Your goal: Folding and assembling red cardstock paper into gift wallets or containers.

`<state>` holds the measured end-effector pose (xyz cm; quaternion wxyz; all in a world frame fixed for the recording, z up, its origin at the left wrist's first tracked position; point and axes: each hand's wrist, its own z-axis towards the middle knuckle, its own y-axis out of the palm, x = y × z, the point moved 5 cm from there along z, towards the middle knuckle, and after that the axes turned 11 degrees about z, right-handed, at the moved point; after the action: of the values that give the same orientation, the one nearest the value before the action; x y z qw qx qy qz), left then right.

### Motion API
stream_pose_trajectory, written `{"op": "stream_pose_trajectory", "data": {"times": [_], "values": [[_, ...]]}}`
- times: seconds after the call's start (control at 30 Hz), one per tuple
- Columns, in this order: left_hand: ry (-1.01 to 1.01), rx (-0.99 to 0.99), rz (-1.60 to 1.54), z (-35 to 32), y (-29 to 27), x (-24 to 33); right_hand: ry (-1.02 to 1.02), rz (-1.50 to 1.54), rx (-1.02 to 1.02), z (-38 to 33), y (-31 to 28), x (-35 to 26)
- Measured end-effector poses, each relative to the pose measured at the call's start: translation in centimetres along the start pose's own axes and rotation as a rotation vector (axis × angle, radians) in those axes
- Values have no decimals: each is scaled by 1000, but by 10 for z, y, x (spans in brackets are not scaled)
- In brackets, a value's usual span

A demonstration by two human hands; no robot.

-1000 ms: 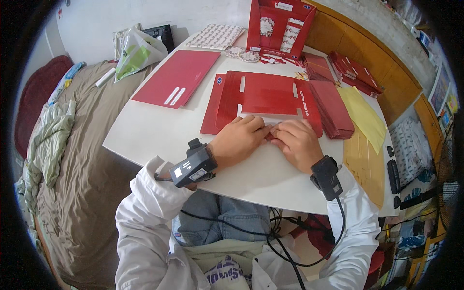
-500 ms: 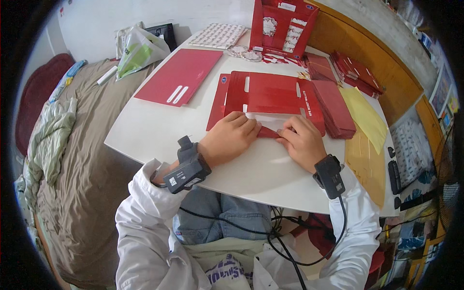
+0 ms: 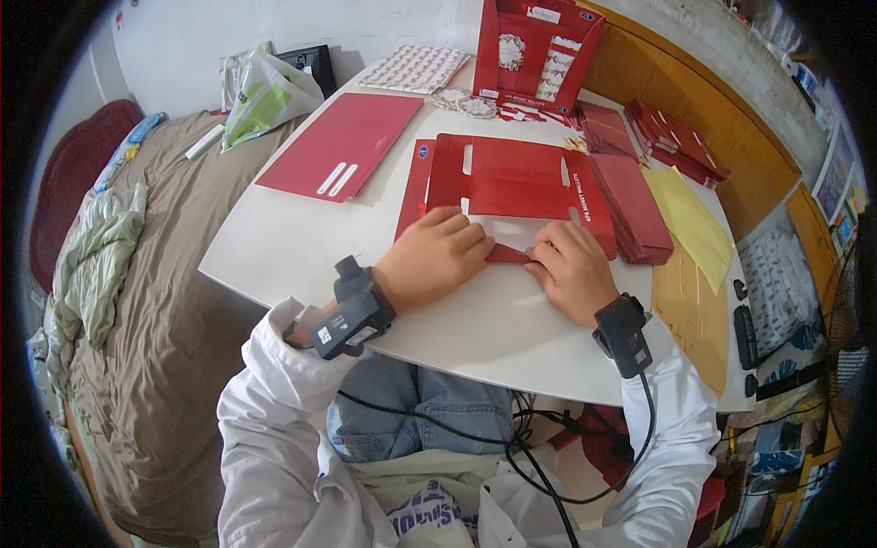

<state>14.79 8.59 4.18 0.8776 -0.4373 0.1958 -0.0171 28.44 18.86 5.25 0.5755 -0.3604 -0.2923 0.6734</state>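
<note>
A flat red cardboard box blank [image 3: 512, 178] lies unfolded on the white table [image 3: 274, 247] in front of me. My left hand [image 3: 434, 256] presses down on its near left part, fingers curled over a narrow red flap [image 3: 507, 254]. My right hand [image 3: 571, 269] holds the other end of that flap, fingers pinched on the fold. Both wrists carry black strapped devices with cables.
A second red blank [image 3: 343, 142] lies at the left, a stack of red blanks [image 3: 630, 205] at the right, yellow sheets [image 3: 690, 228] beyond. An upright red display box [image 3: 534, 46] stands at the back. A bed [image 3: 137, 301] with a plastic bag [image 3: 260, 96] is at left.
Both hands have slid slightly along the near flap, pressing the fold; the blank has shifted a little to the right on the table.
</note>
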Motion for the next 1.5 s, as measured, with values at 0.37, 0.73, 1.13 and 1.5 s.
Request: {"op": "stream_pose_trajectory", "data": {"times": [0.37,0.73,1.13,1.5], "values": [[-14,-107,-243,-9,-5,-26,29,84,-58,-2,-2,9],[-36,-64,-421,4,-4,-13,3,156,-154,2,14,-8],[31,-170,-370,9,-8,-9,-77,189,-122,1,6,-9],[-110,-65,-599,6,-15,-7,-132,63,-18,5,-1,-19]]}}
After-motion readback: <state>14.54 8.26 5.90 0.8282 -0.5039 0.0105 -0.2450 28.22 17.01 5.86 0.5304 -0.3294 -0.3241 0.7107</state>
